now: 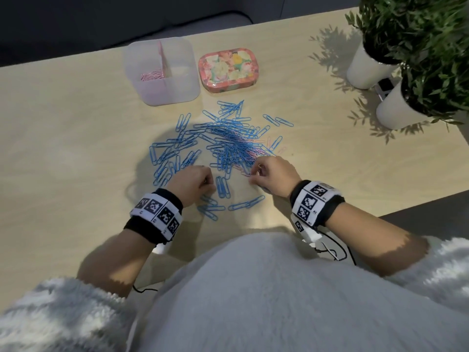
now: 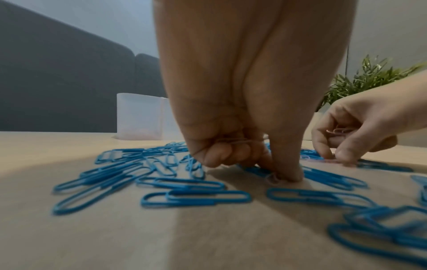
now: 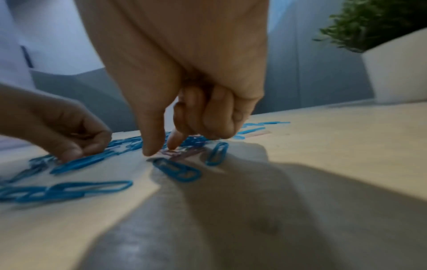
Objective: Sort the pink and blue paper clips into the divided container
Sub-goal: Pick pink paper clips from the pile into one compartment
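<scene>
Your blue paper clips (image 1: pixel 223 146) lie flat in a loose, overlapping heap at mid-surface, with strays spread toward you. Your pink paper clips (image 1: pixel 256 151) are few, thin and pale, mixed into the heap's right side. Your divided container (image 1: pixel 162 72) is translucent, upright, standing beyond the heap; a pink partition splits it, and the left compartment holds a small cluster of pink clips (image 1: pixel 152 76).
</scene>
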Motion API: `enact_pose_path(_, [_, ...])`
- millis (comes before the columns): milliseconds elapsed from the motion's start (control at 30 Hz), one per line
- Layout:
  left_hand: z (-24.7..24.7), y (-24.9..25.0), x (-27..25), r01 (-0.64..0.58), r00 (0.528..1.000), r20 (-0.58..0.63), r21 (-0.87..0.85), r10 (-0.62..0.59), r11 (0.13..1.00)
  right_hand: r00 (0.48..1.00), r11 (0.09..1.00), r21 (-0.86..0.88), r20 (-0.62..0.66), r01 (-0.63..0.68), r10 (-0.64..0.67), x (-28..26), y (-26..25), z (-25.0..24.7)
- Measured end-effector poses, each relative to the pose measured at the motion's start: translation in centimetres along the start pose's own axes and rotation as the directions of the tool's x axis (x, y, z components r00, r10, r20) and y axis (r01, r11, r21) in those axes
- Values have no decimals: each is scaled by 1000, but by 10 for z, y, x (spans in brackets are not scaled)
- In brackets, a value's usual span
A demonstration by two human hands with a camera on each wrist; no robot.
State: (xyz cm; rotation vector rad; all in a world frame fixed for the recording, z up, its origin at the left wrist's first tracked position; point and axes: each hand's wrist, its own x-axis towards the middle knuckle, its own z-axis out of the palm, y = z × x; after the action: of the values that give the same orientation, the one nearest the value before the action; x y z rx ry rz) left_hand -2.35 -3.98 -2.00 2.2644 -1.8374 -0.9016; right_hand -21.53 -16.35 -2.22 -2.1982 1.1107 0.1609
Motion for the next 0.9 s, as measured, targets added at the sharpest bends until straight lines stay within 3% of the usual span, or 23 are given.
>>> enact_pose_path(100, [-3,1,1,18,1000,11,-89,-17,996,1000,995,-97,1,29,-29,0,-9,4])
enact_pose_path(233, [-12,9,9,72,997,37,-461,-62,884,997,997,-55,63,45,-41,1,-6,1])
enact_pose_path(333, [-17,22,21,115,993,91,-644,-74,756,999,963,270,50,-8,-5,2,7,-15])
enact_pose_path(433, [-15,30,36,234,972,166,-773,-167,590,992,731,674,31,-109,120,-3,21,-31])
enact_pose_path(467, [-15,34,40,250,967,176,-779,-183,574,988,632,763,53,-134,146,-6,24,-35])
enact_pose_path(500, [-14,35,42,238,970,155,-748,-187,619,984,546,823,81,-156,158,-8,25,-38])
enact_pose_path(533, [-13,37,44,194,980,104,-665,-167,721,982,476,863,107,-170,156,-9,26,-41])
enact_pose_path(600, [-10,39,46,70,997,-10,-380,-80,922,982,349,920,141,-177,126,-10,30,-44])
enact_pose_path(667, [-7,42,46,-29,998,-64,-133,20,991,979,268,942,185,-202,90,-8,34,-44])
enact_pose_path(733, [-3,42,45,-97,993,-73,-22,95,995,966,222,940,251,-260,70,-5,34,-42])
enact_pose_path(800, [-1,42,43,-121,990,-73,25,122,992,950,232,921,307,-313,61,-2,32,-39])
enact_pose_path(900, [0,41,41,-151,985,-63,126,160,981,956,461,839,274,-289,100,1,27,-31])
